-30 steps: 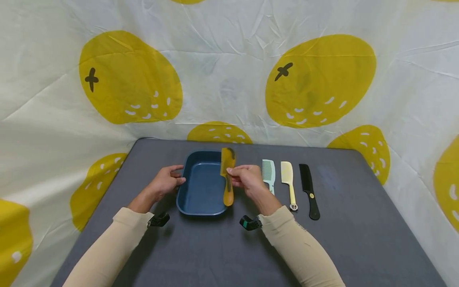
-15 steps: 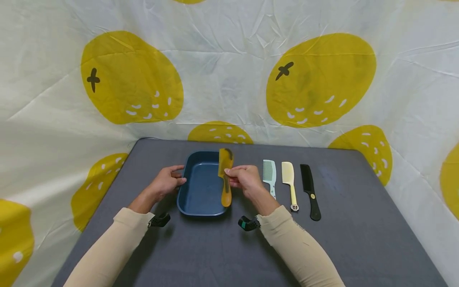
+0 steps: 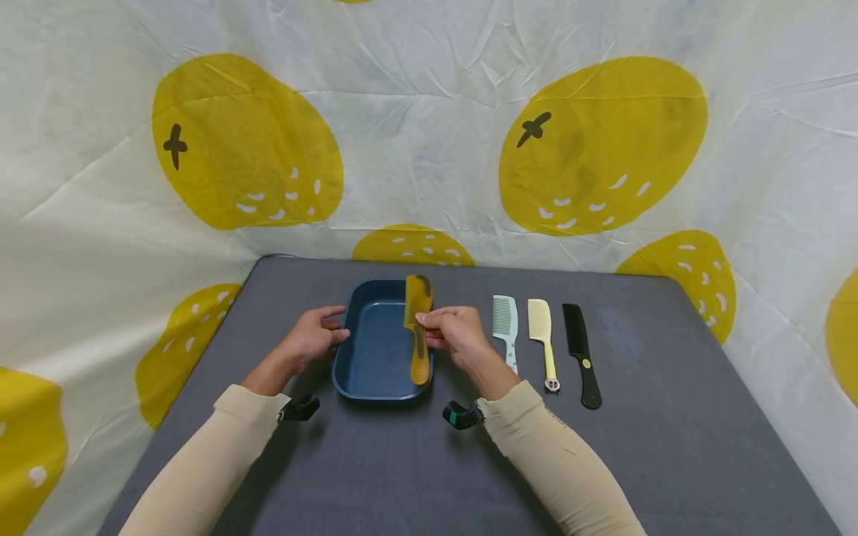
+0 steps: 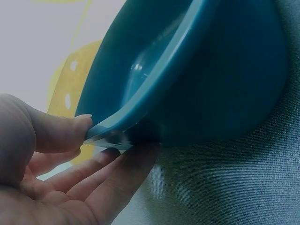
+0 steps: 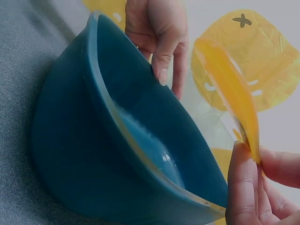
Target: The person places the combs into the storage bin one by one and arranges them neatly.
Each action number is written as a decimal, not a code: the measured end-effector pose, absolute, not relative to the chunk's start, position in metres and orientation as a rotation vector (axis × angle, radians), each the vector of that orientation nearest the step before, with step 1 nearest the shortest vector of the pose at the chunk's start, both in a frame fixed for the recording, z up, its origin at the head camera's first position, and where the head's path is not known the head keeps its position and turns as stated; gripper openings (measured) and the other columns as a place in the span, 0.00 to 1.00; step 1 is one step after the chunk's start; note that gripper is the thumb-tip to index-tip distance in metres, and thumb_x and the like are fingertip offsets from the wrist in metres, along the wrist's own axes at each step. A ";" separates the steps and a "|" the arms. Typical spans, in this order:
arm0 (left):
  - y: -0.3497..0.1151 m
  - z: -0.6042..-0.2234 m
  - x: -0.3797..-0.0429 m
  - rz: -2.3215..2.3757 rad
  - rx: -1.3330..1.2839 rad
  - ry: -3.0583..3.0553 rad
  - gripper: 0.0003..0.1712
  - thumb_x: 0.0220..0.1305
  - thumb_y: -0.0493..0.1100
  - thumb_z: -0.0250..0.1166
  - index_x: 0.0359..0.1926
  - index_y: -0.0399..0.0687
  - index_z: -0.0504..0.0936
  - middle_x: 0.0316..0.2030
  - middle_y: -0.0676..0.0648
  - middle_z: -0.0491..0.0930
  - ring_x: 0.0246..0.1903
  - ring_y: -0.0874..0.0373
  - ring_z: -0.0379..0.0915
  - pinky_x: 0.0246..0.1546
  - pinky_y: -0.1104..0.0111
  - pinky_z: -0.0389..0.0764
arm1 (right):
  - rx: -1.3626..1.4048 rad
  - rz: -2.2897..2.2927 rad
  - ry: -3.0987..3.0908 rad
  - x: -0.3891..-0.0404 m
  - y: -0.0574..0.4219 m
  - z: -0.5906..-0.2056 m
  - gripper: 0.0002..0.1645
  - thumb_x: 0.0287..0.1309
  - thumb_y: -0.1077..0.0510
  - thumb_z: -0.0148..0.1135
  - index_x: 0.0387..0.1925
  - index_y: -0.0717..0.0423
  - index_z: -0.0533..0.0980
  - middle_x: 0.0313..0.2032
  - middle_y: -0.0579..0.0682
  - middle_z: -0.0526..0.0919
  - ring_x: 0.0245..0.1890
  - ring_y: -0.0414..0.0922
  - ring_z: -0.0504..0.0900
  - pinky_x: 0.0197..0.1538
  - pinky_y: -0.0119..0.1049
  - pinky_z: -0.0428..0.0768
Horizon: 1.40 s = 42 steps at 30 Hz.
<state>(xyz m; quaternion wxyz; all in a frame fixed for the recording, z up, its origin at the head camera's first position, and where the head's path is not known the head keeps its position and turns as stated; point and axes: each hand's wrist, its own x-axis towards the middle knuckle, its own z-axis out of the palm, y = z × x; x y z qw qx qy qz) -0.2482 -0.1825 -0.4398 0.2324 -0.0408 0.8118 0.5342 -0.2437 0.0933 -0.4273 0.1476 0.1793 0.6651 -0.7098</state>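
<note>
A blue rectangular tub [image 3: 377,357] stands on the table in the head view. My left hand [image 3: 310,339] pinches its left rim, thumb over the edge and fingers against the outer wall, as the left wrist view shows at the tub's rim [image 4: 140,96]. Between thumb and fingers, my right hand [image 3: 461,333] holds an amber comb [image 3: 418,298] with dark patches. That comb hangs over the tub's right side, its teeth facing left and its handle toward me. In the right wrist view the comb [image 5: 234,89] is raised above the rim, clear of the tub.
Right of the tub three combs lie in a row: a pale green one [image 3: 505,320], a cream one [image 3: 539,321] with a small face on its handle end, and a black one [image 3: 580,350]. Behind the grey table [image 3: 670,447] hangs a white cloth [image 3: 415,164] with yellow shapes.
My right hand has shifted slightly left with the amber comb, bringing it farther over the tub. The left hand keeps its place on the rim.
</note>
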 end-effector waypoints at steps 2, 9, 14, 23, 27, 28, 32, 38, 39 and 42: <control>-0.182 -0.441 -0.249 1.475 -0.114 2.227 0.37 0.79 0.37 0.58 0.82 0.43 0.55 0.74 0.25 0.64 0.69 0.33 0.71 0.61 0.44 0.82 | 0.508 -2.043 1.910 -0.243 0.092 -0.427 0.12 0.59 0.60 0.77 0.40 0.65 0.87 0.24 0.48 0.88 0.21 0.39 0.86 0.30 0.32 0.87; -0.183 -0.440 -0.249 1.462 -0.122 2.227 0.37 0.79 0.37 0.58 0.82 0.44 0.55 0.75 0.25 0.63 0.70 0.33 0.70 0.61 0.44 0.82 | 0.483 -2.047 1.895 -0.243 0.090 -0.427 0.11 0.59 0.60 0.77 0.40 0.64 0.87 0.27 0.48 0.90 0.23 0.40 0.88 0.32 0.32 0.88; -0.183 -0.439 -0.250 1.462 -0.115 2.233 0.37 0.79 0.37 0.57 0.82 0.44 0.56 0.75 0.25 0.62 0.71 0.33 0.68 0.62 0.43 0.81 | 0.458 -2.066 1.880 -0.243 0.086 -0.425 0.10 0.59 0.61 0.77 0.39 0.65 0.87 0.26 0.48 0.90 0.22 0.39 0.88 0.30 0.32 0.88; -0.182 -0.439 -0.248 1.462 -0.119 2.237 0.37 0.78 0.37 0.58 0.82 0.43 0.56 0.75 0.25 0.63 0.70 0.33 0.70 0.61 0.44 0.82 | 0.443 -2.071 1.847 -0.241 0.077 -0.426 0.08 0.59 0.62 0.77 0.37 0.64 0.87 0.26 0.48 0.90 0.21 0.39 0.87 0.29 0.31 0.87; -0.182 -0.440 -0.248 1.457 -0.116 2.241 0.37 0.79 0.37 0.58 0.82 0.43 0.56 0.75 0.25 0.62 0.70 0.33 0.69 0.60 0.44 0.82 | 0.444 -2.060 1.845 -0.240 0.073 -0.426 0.09 0.59 0.61 0.77 0.38 0.64 0.87 0.28 0.49 0.91 0.22 0.40 0.88 0.30 0.32 0.87; -0.182 -0.440 -0.248 1.457 -0.114 2.242 0.37 0.79 0.37 0.58 0.82 0.43 0.56 0.75 0.25 0.62 0.70 0.33 0.70 0.60 0.44 0.83 | 0.443 -2.057 1.844 -0.240 0.072 -0.426 0.09 0.59 0.61 0.77 0.38 0.63 0.87 0.28 0.49 0.91 0.22 0.40 0.88 0.31 0.32 0.88; -0.182 -0.440 -0.247 1.453 -0.107 2.248 0.37 0.79 0.37 0.58 0.82 0.43 0.56 0.75 0.24 0.62 0.70 0.32 0.70 0.59 0.45 0.83 | 0.437 -2.061 1.834 -0.239 0.069 -0.427 0.09 0.60 0.61 0.76 0.38 0.63 0.86 0.27 0.49 0.90 0.23 0.40 0.88 0.32 0.33 0.88; -0.182 -0.441 -0.247 1.460 -0.108 2.246 0.37 0.79 0.37 0.58 0.82 0.43 0.56 0.74 0.24 0.63 0.70 0.32 0.70 0.59 0.44 0.83 | 0.433 -2.075 1.824 -0.240 0.067 -0.429 0.07 0.60 0.62 0.76 0.36 0.63 0.85 0.23 0.47 0.88 0.20 0.39 0.86 0.30 0.32 0.88; -0.182 -0.442 -0.248 1.464 -0.108 2.244 0.37 0.79 0.37 0.58 0.82 0.43 0.56 0.74 0.25 0.63 0.70 0.33 0.71 0.60 0.44 0.83 | 0.436 -2.073 1.823 -0.241 0.066 -0.429 0.08 0.60 0.62 0.76 0.36 0.63 0.85 0.23 0.47 0.87 0.20 0.39 0.86 0.30 0.32 0.88; -0.182 -0.444 -0.247 1.473 -0.104 2.246 0.37 0.78 0.37 0.58 0.82 0.43 0.56 0.74 0.25 0.64 0.69 0.33 0.71 0.60 0.44 0.82 | 0.434 -2.058 1.838 -0.241 0.065 -0.430 0.08 0.60 0.61 0.76 0.37 0.63 0.86 0.24 0.47 0.87 0.21 0.40 0.86 0.30 0.32 0.88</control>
